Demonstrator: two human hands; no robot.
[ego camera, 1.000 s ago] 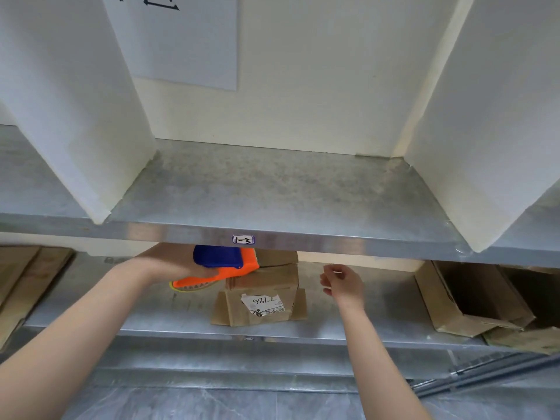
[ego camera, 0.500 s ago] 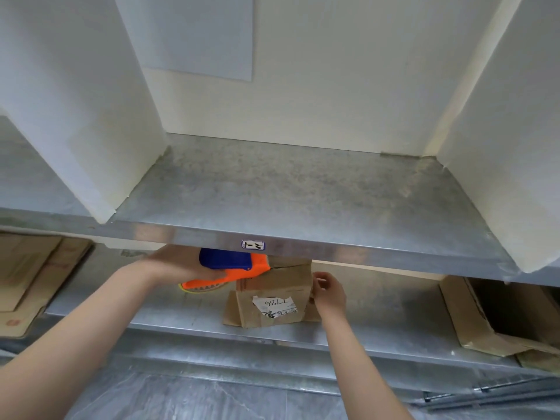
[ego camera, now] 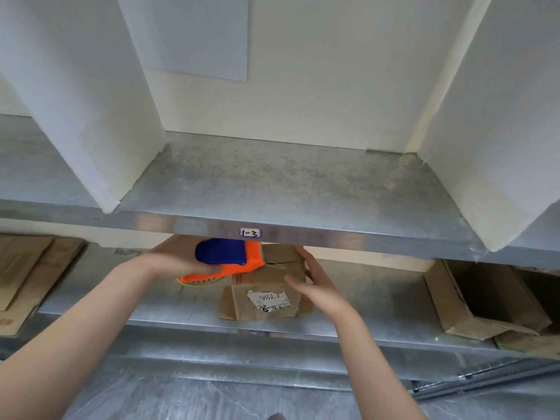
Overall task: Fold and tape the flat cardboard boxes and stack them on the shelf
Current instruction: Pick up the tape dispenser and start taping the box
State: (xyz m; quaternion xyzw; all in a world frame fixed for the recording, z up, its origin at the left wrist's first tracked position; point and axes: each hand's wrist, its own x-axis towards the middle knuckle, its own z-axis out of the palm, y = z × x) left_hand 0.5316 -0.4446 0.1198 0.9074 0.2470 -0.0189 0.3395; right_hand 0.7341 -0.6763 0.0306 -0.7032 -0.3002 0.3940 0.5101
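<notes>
A small brown cardboard box [ego camera: 266, 286] with a torn white label stands on the lower metal shelf [ego camera: 181, 301], its side flaps spread flat. My left hand [ego camera: 172, 259] grips an orange and blue tape dispenser [ego camera: 225, 259] whose front end lies on the box's top left. My right hand [ego camera: 312, 280] rests against the box's right side, fingers straight along its top edge and thumb on the front face. The back of the box is hidden under the upper shelf.
The upper metal shelf [ego camera: 288, 189], labelled 1-3, lies bare between two white dividers [ego camera: 88, 95]. Flat cardboard sheets [ego camera: 27, 274] lie on the lower shelf at left. An open cardboard box [ego camera: 485, 298] lies on its side at right.
My right hand has moved left from open air onto the box's right side. The left hand has brought the tape dispenser slightly right, onto the box top. The view has shifted closer.
</notes>
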